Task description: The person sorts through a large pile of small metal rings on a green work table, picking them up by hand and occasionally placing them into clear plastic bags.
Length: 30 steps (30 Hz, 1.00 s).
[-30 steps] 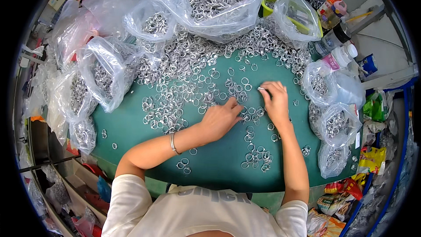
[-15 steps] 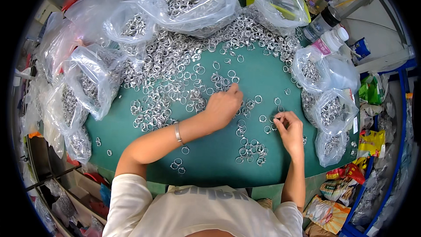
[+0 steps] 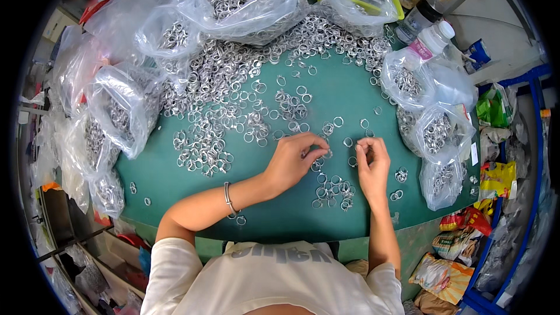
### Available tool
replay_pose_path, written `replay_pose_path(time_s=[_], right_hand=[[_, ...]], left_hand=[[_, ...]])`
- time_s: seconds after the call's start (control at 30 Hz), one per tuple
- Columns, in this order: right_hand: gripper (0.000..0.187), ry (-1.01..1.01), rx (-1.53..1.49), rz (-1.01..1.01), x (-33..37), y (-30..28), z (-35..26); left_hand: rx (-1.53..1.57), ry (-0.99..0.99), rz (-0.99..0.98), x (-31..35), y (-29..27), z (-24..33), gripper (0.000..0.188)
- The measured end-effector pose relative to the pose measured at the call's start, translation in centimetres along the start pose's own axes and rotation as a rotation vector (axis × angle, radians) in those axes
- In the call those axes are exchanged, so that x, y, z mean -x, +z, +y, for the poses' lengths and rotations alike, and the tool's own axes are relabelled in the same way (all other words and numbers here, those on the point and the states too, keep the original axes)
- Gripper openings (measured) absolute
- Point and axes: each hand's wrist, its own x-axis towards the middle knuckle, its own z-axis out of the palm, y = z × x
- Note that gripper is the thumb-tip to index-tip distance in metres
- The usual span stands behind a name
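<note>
Rings (image 3: 205, 147), left hand (image 3: 293, 160) curled, right hand (image 3: 374, 166) pinched

The rings (image 3: 204, 149) are shiny metal, and so is the smooth bracelet (image 3: 227, 198). The bags (image 3: 251, 30) are thin, crinkly, see-through plastic. The counter (image 3: 332, 90) looks smooth. The shirt (image 3: 274, 286) is dull cloth.

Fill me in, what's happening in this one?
A person is handling small silver-coloured rings at a green table. The left hand is bent down over a few loose rings, while the right hand is beside more of them, a little to its right. I can't tell whether either hand holds a ring. A small group lies nearer the body, and a big heap spreads across the back, below clear bags filled with rings.
</note>
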Motion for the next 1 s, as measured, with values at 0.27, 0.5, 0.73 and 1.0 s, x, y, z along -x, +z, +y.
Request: replay_pose_path(time_s=[0.27,0.5,0.73,1.0], right_hand=[[0.016,-0.328,0.533,0.015,-0.8,1.4,0.5],[0.010,0.218,-0.948,-0.173,1.5,-0.3,-0.5],[0.012,0.550,-1.402,-0.368,6.0,0.0,-2.4],[0.012,0.478,-0.918,-0.112,8.5,-3.1,-0.2]], left_hand=[[0.014,0.177,0.116,1.6,0.1,1.2,0.016],[0.066,0.107,0.084,2.7,0.1,1.1,0.015],[0.224,-0.176,-0.165,3.6,2.5,2.1,0.012],[0.111,0.143,-0.149,4.3,5.7,2.9,0.013]])
